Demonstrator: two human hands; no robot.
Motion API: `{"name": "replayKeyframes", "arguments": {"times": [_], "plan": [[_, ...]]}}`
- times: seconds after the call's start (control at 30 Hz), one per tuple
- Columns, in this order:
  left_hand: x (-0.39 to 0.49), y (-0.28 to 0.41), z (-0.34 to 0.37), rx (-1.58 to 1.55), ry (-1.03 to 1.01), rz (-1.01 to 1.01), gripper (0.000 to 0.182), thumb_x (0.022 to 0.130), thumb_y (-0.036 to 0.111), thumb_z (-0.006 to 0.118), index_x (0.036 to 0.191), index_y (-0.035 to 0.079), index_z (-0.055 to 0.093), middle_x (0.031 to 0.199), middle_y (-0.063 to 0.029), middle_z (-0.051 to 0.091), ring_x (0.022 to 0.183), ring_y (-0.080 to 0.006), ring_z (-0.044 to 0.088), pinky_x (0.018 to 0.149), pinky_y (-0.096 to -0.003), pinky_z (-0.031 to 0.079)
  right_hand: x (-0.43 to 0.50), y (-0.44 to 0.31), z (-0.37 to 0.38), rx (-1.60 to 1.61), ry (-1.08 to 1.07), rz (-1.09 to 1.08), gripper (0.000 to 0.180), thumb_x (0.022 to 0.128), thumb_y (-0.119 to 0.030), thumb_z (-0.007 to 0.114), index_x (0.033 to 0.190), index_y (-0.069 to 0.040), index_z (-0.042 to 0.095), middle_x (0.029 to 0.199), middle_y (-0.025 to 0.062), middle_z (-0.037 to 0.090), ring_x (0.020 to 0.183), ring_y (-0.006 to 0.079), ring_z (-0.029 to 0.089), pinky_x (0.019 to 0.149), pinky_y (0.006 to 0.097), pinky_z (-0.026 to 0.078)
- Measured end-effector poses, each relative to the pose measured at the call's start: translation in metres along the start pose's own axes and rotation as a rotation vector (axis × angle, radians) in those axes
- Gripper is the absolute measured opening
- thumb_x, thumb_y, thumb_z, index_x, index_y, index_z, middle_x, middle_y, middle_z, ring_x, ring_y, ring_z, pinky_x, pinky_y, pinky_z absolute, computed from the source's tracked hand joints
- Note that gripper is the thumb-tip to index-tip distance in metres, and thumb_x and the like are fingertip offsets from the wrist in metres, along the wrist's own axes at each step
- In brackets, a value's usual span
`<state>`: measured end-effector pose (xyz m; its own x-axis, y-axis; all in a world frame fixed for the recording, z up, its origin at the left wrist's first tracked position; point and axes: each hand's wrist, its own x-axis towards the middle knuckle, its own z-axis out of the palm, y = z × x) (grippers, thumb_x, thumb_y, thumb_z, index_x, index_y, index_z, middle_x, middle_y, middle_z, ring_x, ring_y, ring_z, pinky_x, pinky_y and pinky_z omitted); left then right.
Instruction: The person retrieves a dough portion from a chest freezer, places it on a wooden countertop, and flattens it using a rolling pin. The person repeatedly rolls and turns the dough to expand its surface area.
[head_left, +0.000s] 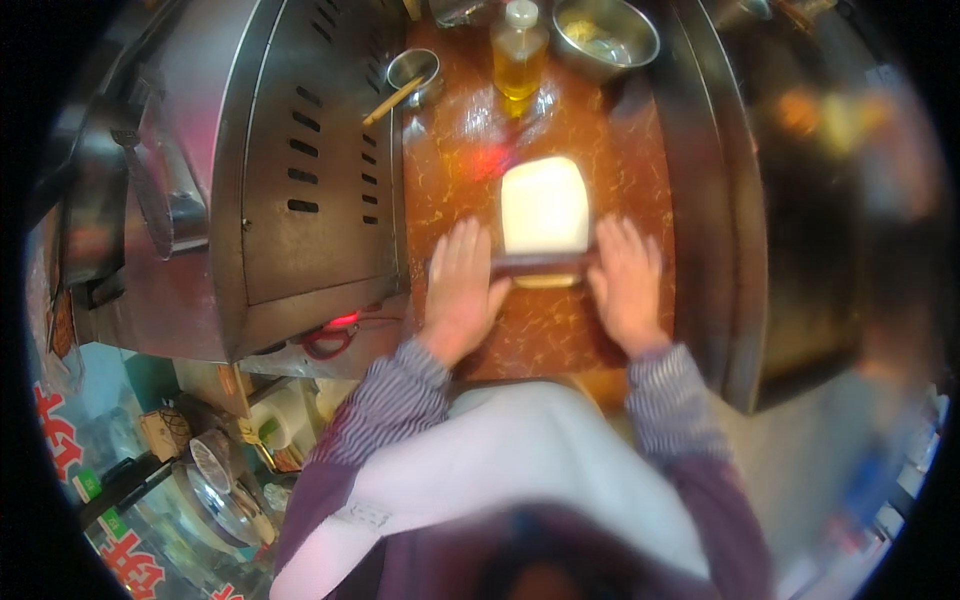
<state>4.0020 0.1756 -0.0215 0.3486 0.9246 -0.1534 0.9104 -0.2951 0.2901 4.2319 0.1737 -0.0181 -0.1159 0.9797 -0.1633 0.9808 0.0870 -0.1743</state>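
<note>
A flat, pale sheet of dough (546, 206) lies on the reddish-brown marbled worktop (517, 345) in front of me. Across its near end runs a thin dark rolling pin (544, 265), and a short strip of dough shows on my side of it. My left hand (461, 281) presses palm down on the pin's left end, fingers stretched forward. On the right end rests my right hand (628, 285) in the same way, slightly blurred. Both hands hide the ends of the pin.
A steel cabinet (322, 247) with vent slots borders the worktop on the left; another metal unit (720, 225) borders its right. Farther back stand a steel cup (429, 96) with a wooden handle (391, 102), a bottle of yellow liquid (519, 64) and a steel bowl (643, 54). Red-handled scissors (328, 346) lie left.
</note>
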Motion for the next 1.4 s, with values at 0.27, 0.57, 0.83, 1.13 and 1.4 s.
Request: {"name": "replayKeyframes", "arguments": {"times": [0.27,0.57,0.83,1.13,1.4], "plan": [[0.03,-0.012,-0.002,0.027,0.2,0.065,0.065,0.09,0.026,0.054,0.141,-0.007,0.029,0.148,-0.0259,0.028,0.14,-0.0359,0.023,0.115,-0.0498,0.013,0.026,0.003,0.004,-0.015,0.149,-0.063,0.055,0.09,-0.025,0.056,0.139,-0.007,0.039,0.148,0.0088,0.035,0.139,0.0271,0.028,0.112,0.0522,0.02],[0.023,-0.005,-0.012,0.08,0.112,0.011,0.077,0.086,0.029,0.062,0.143,-0.006,0.024,0.152,-0.023,0.02,0.143,-0.0348,0.016,0.115,-0.0524,0.01,0.016,0.005,0.004,-0.004,0.151,-0.116,0.058,0.09,-0.027,0.055,0.141,-0.008,0.036,0.149,0.0081,0.034,0.139,0.0266,0.026,0.114,0.0508,0.016],[0.068,-0.008,0.021,0.057,0.193,-0.103,0.068,0.091,0.038,0.054,0.141,-0.003,0.032,0.148,-0.0189,0.031,0.14,-0.0293,0.024,0.115,-0.0508,0.011,0.061,0.007,0.022,-0.053,0.268,-0.052,0.05,0.091,-0.033,0.052,0.134,-0.007,0.047,0.139,0.0085,0.047,0.132,0.024,0.038,0.109,0.0494,0.023],[0.116,-0.008,0.007,-0.027,0.343,-0.254,0.053,0.089,0.034,0.056,0.129,0.0,0.046,0.126,-0.0169,0.05,0.119,-0.0295,0.044,0.104,-0.046,0.028,0.127,0.015,0.008,-0.023,0.421,-0.128,0.042,0.092,-0.031,0.054,0.125,-0.006,0.055,0.121,0.0118,0.059,0.115,0.0279,0.052,0.098,0.0428,0.036],[0.192,-0.036,0.002,-0.029,0.525,-0.282,0.037,0.091,0.039,0.053,0.093,0.003,0.062,0.098,-0.015,0.058,0.096,-0.0293,0.054,0.083,-0.0434,0.042,0.211,0.026,0.001,0.134,0.375,-0.133,0.035,0.097,-0.037,0.043,0.103,-0.007,0.061,0.105,0.0163,0.061,0.095,0.0345,0.058,0.081,0.0449,0.048]]}}
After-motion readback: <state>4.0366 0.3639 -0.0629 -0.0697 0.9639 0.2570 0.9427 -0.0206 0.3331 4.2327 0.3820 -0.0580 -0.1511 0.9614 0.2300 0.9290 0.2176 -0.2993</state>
